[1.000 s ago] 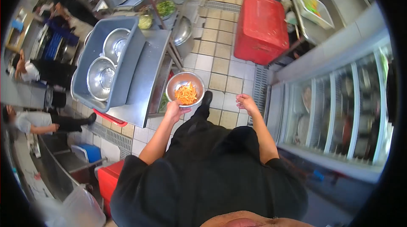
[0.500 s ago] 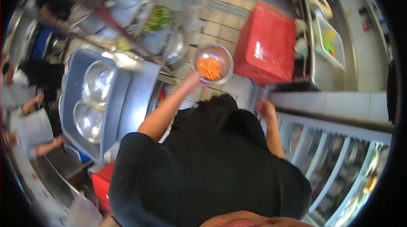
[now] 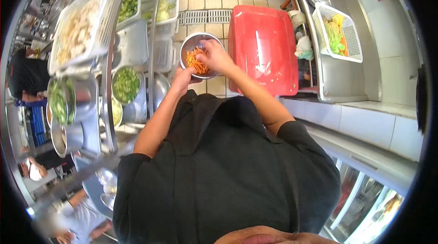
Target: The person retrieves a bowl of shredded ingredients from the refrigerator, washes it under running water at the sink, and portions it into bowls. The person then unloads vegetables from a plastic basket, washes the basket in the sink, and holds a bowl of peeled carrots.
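Observation:
A round metal bowl [image 3: 190, 42] holds thin orange strips [image 3: 197, 63] and is in front of my body, over the tiled floor. My left hand [image 3: 183, 80] grips its near-left rim, with the fingers partly under the bowl. My right hand [image 3: 214, 57] reaches in over the bowl's right side, its curled fingers at the orange strips. Whether strips are pinched between those fingers is too small to tell.
A red lidded box [image 3: 262, 48] stands right of the bowl. On the right counter is a white basket [image 3: 355, 45] of vegetables. Left, a metal rack [image 3: 108, 84] holds trays and bowls of greens. Other people stand at the far left; a glass-fronted fridge [image 3: 360, 198] is lower right.
My view has moved forward along the aisle, with the red box now beside the bowl. My right hand has come from my right side into the bowl; my left hand still holds it.

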### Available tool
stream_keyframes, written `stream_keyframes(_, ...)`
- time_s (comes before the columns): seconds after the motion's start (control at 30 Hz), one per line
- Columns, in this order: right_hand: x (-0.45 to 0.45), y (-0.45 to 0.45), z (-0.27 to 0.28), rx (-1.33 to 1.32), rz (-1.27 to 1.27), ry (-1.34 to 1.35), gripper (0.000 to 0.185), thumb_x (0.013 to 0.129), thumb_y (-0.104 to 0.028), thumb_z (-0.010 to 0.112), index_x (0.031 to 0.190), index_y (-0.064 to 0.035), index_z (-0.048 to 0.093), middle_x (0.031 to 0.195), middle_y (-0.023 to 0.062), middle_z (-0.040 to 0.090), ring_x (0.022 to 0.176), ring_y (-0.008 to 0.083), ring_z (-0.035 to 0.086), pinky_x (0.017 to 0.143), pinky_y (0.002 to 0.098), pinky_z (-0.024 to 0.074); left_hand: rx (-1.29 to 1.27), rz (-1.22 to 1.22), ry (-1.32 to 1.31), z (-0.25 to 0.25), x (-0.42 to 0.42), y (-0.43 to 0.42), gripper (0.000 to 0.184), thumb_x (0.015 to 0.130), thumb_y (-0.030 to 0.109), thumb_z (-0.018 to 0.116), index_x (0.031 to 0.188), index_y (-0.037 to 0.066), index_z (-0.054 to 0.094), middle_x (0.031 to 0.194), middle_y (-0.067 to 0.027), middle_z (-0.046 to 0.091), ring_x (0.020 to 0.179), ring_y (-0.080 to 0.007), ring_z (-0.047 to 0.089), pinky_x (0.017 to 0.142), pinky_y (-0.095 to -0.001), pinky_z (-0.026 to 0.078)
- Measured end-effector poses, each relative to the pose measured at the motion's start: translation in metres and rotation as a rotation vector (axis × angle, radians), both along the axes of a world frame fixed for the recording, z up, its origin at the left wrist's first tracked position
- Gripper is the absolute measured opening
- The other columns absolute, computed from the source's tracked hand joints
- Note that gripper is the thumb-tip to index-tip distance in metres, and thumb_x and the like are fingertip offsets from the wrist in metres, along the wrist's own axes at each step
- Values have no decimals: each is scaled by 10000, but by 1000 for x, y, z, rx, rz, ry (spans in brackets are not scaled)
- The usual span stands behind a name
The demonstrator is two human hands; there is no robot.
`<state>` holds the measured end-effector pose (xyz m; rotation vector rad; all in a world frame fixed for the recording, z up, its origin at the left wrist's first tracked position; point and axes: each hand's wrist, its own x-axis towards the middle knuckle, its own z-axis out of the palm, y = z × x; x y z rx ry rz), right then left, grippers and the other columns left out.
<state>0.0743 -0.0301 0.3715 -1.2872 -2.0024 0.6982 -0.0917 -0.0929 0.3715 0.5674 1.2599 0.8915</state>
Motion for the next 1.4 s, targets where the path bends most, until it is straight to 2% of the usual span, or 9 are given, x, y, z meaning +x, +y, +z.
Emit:
stream_keyframes(0.2,-12,120,-44,-69,85,-127,341,806,-372,667,941,-60,656,1011,184,590,970,380,560,814,468,474,10,-211,71,-34,2,162,436,773,77,556,1207,74,517,947,-98,649,754,-243,673,540,-398,588)
stream_keyframes(0.33,10,196,-48,-168,157,-190,302,831,-344,648,834,-44,681,831,146,625,883,348,593,795,451,473,-122,-358,28,-41,5,268,308,719,24,553,1018,-32,596,861,-158,665,699,-281,682,602,-440,604)
stream_keyframes(0.47,31,257,-27,-96,-154,-154,287,825,-312,633,1019,-105,677,1126,127,600,1070,324,544,913,461,426,-82,-454,56,-33,28,361,276,741,49,558,992,-60,593,844,-164,661,692,-274,679,613,-443,595)
stream_keyframes(0.6,49,318,-34,-34,-401,-155,332,814,-311,637,1091,-131,670,1217,120,559,1133,311,509,953,453,396,-30,-676,76,-33,61,454,614,734,12,548,1313,54,344,962,-143,616,702,-243,673,487,-378,569)
stream_keyframes(0.9,96,541,-45,-94,-472,-33,298,820,-349,646,1030,-150,717,1062,95,579,1016,294,524,861,414,407,39,-639,310,-1,135,679,659,693,-37,487,1331,73,367,1084,-198,585,841,-307,654,534,-393,580)
stream_keyframes(1.0,116,640,-19,26,-472,-34,251,814,-325,648,985,-158,728,1027,58,590,982,267,528,838,400,407,186,-659,366,20,149,774,803,717,-12,521,1464,84,239,1151,-244,583,872,-324,661,588,-405,583)
stream_keyframes(1.07,127,705,5,234,-499,73,219,786,-318,656,910,-149,718,987,63,584,974,273,522,833,411,396,508,-626,484,16,152,841,840,727,-2,539,1489,50,190,1226,-267,557,1004,-329,628,793,-393,547)
stream_keyframes(1.2,153,830,65,550,-533,177,162,731,-256,666,820,-122,682,921,54,587,940,273,534,829,411,402,886,-490,575,96,186,940,793,758,-19,524,1485,30,213,1270,-269,540,1117,-337,580,951,-360,457)
stream_keyframes(1.4,199,1035,99,876,-568,176,146,702,-241,661,764,-109,655,878,77,575,896,295,535,773,425,408,1446,-443,823,166,242,1104,807,739,-28,548,1476,-7,219,1473,-245,321,1391,-350,287,1139,-395,243)
